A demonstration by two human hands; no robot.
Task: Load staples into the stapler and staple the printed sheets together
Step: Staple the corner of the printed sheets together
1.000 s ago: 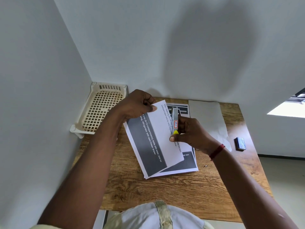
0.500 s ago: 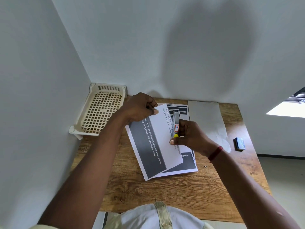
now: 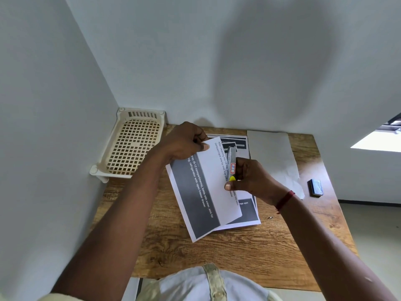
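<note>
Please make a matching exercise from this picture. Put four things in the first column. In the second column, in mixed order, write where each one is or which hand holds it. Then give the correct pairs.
Column one
1. stapler
2. top printed sheet
3. cream lattice basket
4. small dark box

Column two
A. in the corner where the two walls meet
B. gripped by the right hand
C. lying alone on the table, near its right edge
D. pinched at its far end by the left hand

Pairs: 1-B; 2-D; 3-A; 4-C
</note>
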